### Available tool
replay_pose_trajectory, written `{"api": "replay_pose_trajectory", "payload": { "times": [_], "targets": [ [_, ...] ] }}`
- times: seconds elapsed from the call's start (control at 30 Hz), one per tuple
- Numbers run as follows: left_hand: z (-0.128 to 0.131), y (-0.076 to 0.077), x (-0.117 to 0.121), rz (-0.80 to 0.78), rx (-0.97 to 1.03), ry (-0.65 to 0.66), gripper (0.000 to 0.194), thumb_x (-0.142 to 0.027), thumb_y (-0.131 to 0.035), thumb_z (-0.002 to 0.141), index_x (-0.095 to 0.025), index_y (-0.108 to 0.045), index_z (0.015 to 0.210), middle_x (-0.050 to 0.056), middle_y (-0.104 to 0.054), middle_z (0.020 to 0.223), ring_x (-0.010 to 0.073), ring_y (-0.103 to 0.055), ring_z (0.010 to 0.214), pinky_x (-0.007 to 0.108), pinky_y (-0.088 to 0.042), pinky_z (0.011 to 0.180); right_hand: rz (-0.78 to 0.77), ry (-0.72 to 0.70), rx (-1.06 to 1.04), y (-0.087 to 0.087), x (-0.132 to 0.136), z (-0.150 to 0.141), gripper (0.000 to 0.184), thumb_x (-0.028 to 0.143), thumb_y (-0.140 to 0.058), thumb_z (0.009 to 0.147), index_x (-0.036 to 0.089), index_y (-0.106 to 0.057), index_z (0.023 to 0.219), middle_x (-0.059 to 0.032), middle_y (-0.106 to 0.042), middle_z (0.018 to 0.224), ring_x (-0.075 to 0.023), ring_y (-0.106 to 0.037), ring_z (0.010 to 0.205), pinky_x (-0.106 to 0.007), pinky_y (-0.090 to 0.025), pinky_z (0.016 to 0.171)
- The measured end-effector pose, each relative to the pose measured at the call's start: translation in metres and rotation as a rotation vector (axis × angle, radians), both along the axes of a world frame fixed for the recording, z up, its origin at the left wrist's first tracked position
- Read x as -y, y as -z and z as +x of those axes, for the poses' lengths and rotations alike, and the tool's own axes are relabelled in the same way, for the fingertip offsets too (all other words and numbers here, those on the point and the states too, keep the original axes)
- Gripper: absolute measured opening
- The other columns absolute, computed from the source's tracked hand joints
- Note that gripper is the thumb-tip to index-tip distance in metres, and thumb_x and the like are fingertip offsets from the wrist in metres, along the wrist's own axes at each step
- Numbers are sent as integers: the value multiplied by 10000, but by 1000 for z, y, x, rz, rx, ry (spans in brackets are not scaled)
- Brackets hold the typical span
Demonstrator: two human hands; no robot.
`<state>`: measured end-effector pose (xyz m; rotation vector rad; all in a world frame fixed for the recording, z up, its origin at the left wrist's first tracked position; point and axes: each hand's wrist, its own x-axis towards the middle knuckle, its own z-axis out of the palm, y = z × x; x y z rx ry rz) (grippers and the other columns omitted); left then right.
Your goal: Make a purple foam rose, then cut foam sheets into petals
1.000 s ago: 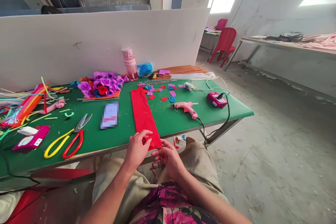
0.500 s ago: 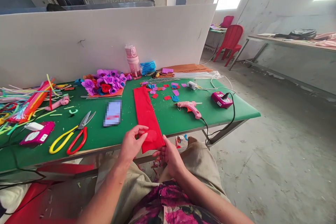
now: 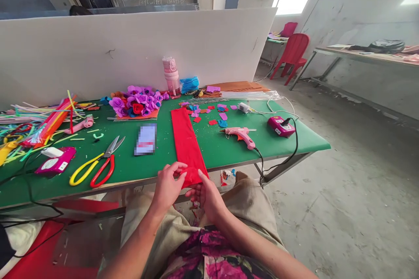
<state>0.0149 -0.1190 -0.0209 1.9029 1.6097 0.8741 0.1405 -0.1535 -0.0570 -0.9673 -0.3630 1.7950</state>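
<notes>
A long red felt strip (image 3: 186,139) lies on the green table (image 3: 229,148), running from the middle toward the near edge. My left hand (image 3: 167,187) pinches the strip's near end from the left, fingers curled on it. From the right, my right hand (image 3: 205,192) holds the same end, thumb on top. The near end looks folded or rolled between my fingers.
Yellow and red scissors (image 3: 94,168) and a phone (image 3: 145,139) lie left of the strip. A pink glue gun (image 3: 240,134) and a pink power box (image 3: 280,125) sit right. Felt roses (image 3: 135,102), a pink bottle (image 3: 171,76) and pipe cleaners (image 3: 36,122) lie farther back.
My hands stayed at the strip's near end, working it; a raised fold seen half a second ago is now pressed down between my fingers. The camera drifted slightly.
</notes>
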Motion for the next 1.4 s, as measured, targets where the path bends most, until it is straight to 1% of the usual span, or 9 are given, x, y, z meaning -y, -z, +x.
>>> {"api": "replay_pose_trajectory", "payload": {
  "times": [0.17, 0.33, 0.53, 0.67, 0.83, 0.9, 1.0, 1.2, 1.4],
  "targets": [
    [-4, -1, -3, -33, -67, 44, 176, -207, -563, 772, -229, -686, 896, 16, -677, 791, 176, -635, 724, 293, -475, 710, 26, 43, 124, 2, -2, -5, 421, 462, -788, 599, 119, -668, 811, -41, -679, 631, -101, -565, 431, -187, -370, 400],
    [-10, -2, -7, -55, -75, 68, 185, -190, -572, 775, -225, -679, 922, 15, -678, 781, 164, -629, 710, 272, -470, 683, 7, 65, 168, 5, -2, -8, 365, 441, -795, 593, 124, -650, 701, -11, -617, 492, -101, -548, 410, -181, -337, 387],
    [-5, 0, -7, -21, -135, 67, 208, -148, -585, 779, -241, -684, 936, 10, -681, 789, 175, -625, 750, 309, -448, 745, 25, 81, 171, 6, -2, -9, 401, 439, -793, 585, 116, -684, 795, -33, -676, 608, -103, -563, 425, -191, -340, 392],
    [-4, -2, -7, 10, -172, 79, 220, -113, -598, 758, -237, -683, 918, 1, -668, 757, 181, -610, 765, 311, -434, 743, 15, 86, 196, 7, -3, -10, 385, 404, -809, 553, 113, -680, 769, -27, -664, 580, -101, -552, 417, -195, -333, 396],
    [-19, -9, -1, 73, -30, 3, 164, -233, -562, 822, -212, -643, 963, 11, -655, 807, 154, -573, 702, 273, -440, 684, -18, 85, 215, 8, -3, -10, 398, 414, -804, 541, 112, -661, 758, -24, -648, 552, -92, -518, 407, -199, -310, 401],
    [-26, -9, 7, 20, 60, -44, 179, -332, -516, 863, -201, -626, 916, 8, -641, 761, 143, -567, 654, 253, -435, 633, -40, 90, 221, 9, -2, -10, 364, 413, -795, 547, 122, -639, 701, -5, -609, 497, -84, -481, 399, -202, -301, 405],
    [-30, 1, 23, -163, 211, -63, 283, -448, -482, 871, -192, -598, 836, -15, -586, 652, 116, -507, 530, 223, -386, 514, -67, 89, 212, 11, 2, -10, 322, 403, -781, 556, 148, -599, 630, 35, -534, 435, -69, -407, 378, -213, -281, 405],
    [-18, 24, 54, -562, 600, -40, 445, -593, -389, 870, -182, -542, 796, -20, -545, 596, 87, -417, 430, 188, -262, 391, -61, 80, 177, 13, 14, -10, 333, 413, -782, 552, 152, -582, 603, 44, -509, 447, -72, -394, 403, -225, -301, 436],
    [-12, 29, 59, -533, 564, 107, 314, -489, -552, 831, -181, -539, 769, -36, -532, 610, 83, -440, 495, 177, -318, 443, -58, 83, 166, 15, 20, -10, 336, 405, -793, 539, 154, -583, 616, 48, -510, 467, -71, -393, 421, -219, -299, 441]
  ]
}}
